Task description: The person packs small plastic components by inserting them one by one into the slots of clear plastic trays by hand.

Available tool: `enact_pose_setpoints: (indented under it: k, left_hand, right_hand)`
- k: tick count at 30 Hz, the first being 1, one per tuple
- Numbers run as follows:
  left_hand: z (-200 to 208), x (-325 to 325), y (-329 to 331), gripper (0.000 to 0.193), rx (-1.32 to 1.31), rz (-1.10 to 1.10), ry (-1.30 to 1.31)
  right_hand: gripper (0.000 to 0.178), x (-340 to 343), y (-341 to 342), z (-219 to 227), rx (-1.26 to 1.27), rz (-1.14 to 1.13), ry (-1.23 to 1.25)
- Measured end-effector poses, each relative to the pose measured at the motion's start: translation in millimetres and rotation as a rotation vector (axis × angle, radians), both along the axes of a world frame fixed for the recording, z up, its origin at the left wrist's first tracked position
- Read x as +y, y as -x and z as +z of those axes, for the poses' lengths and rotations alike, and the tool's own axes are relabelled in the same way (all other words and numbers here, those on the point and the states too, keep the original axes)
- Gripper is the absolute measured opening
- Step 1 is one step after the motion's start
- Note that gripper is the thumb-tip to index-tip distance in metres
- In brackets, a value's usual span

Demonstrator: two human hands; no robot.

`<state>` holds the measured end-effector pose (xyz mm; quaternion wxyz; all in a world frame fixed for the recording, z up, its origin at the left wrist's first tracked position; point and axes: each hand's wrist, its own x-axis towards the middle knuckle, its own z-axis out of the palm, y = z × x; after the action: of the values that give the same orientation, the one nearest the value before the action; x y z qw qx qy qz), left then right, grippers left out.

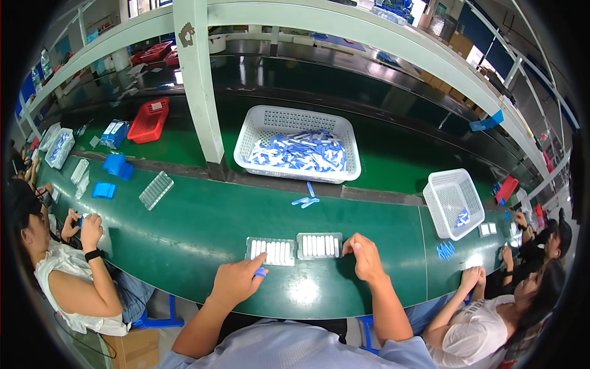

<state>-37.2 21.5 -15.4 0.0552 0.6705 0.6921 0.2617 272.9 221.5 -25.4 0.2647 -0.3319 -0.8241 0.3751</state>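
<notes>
Two clear plastic trays lie end to end in front of me, the left tray (249,251) and the right tray (299,245), each with several white sticks in a row. My left hand (233,284) reaches over the left tray, its index finger touching the white sticks (277,252). A small blue stick (262,271) shows between the thumb and the curled fingers of that hand. At the outer end of the right tray, my right hand (365,258) is closed, its fingertips pinched together. What they hold, if anything, is hidden.
Beyond the trays are loose blue sticks (302,201) and a large white basket (246,132) of blue and white sticks. A smaller white basket (437,203) stands right; an unfilled clear tray (157,190) lies left. A metal post (200,92) rises ahead. Co-workers sit on both sides.
</notes>
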Motion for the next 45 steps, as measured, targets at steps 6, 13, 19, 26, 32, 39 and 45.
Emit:
enact_pose_setpoints:
  k: [6,13,19,26,32,39,45]
  left_hand:
    - [-4.3,-0.8,3.8,0.041,0.100,-0.011,0.071]
    - [-1.3,15.0,2.8,0.041,0.199,-0.027,0.040]
    - [7.8,19.2,9.3,0.040,0.174,-0.072,0.060]
    - [0.7,4.3,9.2,0.037,0.194,-0.106,0.089]
    - [4.2,12.6,4.1,0.039,0.104,-0.078,0.050]
    - [5.6,17.0,0.5,0.038,0.016,-0.120,-0.026]
    - [22.6,7.8,-1.9,0.038,-0.173,-0.060,0.052]
  right_hand:
    - [0.071,-15.6,11.4,26.2,-0.058,0.132,-0.280]
    - [0.068,-21.5,12.4,31.9,-0.226,0.135,-0.528]
    - [0.066,-23.6,-2.0,21.6,-0.114,0.141,-0.392]
    - [0.064,-24.8,-10.3,6.8,-0.044,0.216,-0.252]
    - [0.061,-31.6,3.9,26.1,-0.020,0.178,-0.345]
    - [0.057,-36.8,15.1,19.1,-0.157,0.282,-0.362]
    - [0.054,-30.6,6.8,15.3,-0.114,0.359,-0.316]
